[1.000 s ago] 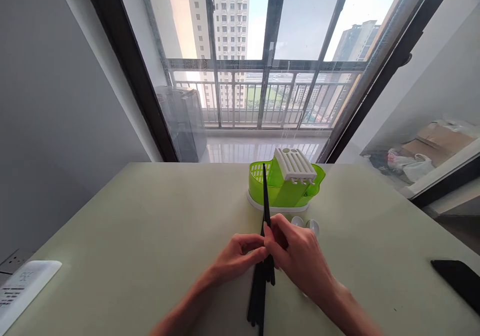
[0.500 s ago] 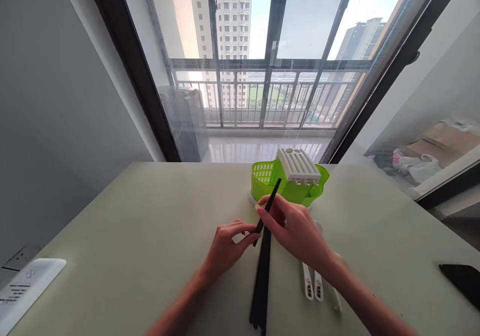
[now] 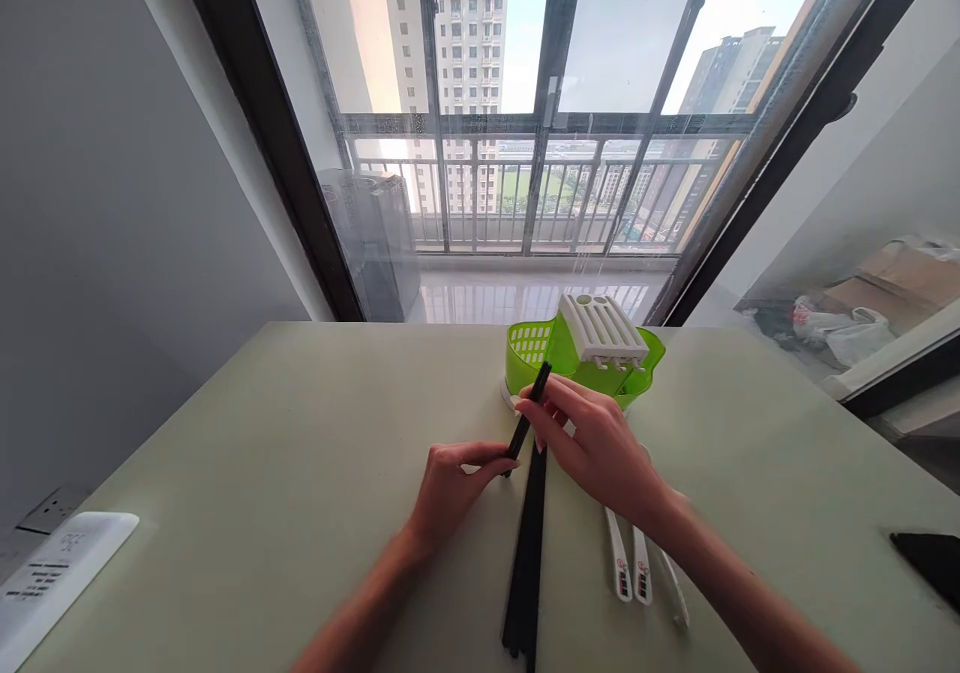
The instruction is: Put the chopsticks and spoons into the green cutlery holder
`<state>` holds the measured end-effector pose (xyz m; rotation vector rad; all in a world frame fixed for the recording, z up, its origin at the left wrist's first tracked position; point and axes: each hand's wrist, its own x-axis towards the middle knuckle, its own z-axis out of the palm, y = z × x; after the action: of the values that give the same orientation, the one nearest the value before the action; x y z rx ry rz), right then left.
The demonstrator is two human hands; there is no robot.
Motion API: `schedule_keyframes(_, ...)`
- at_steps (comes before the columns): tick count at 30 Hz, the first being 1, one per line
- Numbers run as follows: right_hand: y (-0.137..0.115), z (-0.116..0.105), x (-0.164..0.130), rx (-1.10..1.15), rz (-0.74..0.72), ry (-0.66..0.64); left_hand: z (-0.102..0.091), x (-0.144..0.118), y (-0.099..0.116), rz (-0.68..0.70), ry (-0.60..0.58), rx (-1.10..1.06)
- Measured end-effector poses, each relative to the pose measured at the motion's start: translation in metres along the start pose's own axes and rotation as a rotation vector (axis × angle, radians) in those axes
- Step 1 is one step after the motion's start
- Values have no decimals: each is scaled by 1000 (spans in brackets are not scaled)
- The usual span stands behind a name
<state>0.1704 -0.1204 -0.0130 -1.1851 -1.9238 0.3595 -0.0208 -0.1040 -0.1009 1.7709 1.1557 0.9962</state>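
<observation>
Slim black chopstick [image 3: 527, 417], tilted, pinched in right hand [image 3: 592, 443] fingers; left hand [image 3: 450, 483] closed on its lower end, above black bundle [image 3: 527, 553] on counter [image 3: 300, 473].

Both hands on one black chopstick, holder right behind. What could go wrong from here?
1. The raised chopstick is pinched only by fingertips of the right hand and left hand; it may slip.
2. The loose chopstick bundle lies under the wrists and might get scattered.
3. The green holder looks light; a poke could tip it.
</observation>
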Motion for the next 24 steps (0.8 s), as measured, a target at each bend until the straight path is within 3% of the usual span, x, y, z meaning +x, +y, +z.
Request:
schedule_keyframes(12,3,-6,-1,31,-9,-39,-3,1,3,-90,-117,-72)
schedule_keyframes(20,-13,-27,9,1,4,85,-2,2,4,-121,-117,-73)
schedule_keyframes(24,-19,-34,13,38,32,73,-1,1,0,-140,-132,-86)
